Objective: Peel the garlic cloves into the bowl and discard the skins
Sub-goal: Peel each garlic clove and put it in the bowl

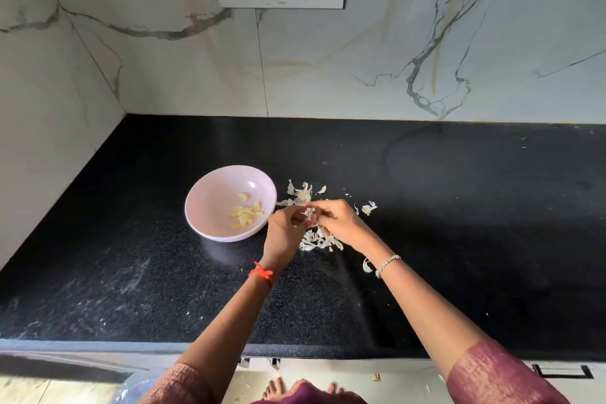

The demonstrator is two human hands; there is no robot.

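A pale pink bowl (210, 187) on a black counter (459, 206) holds yellowish peeled cloves (245, 215). Just right of it, the left hand (283, 233) and right hand (341, 223) together pinch a small whitish garlic clove (308, 215) above scattered papery white skins (319, 241).

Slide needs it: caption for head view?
Left hand and right hand peel a garlic clove over scattered skins beside a pink bowl of peeled cloves.

No readable text or labels anywhere.
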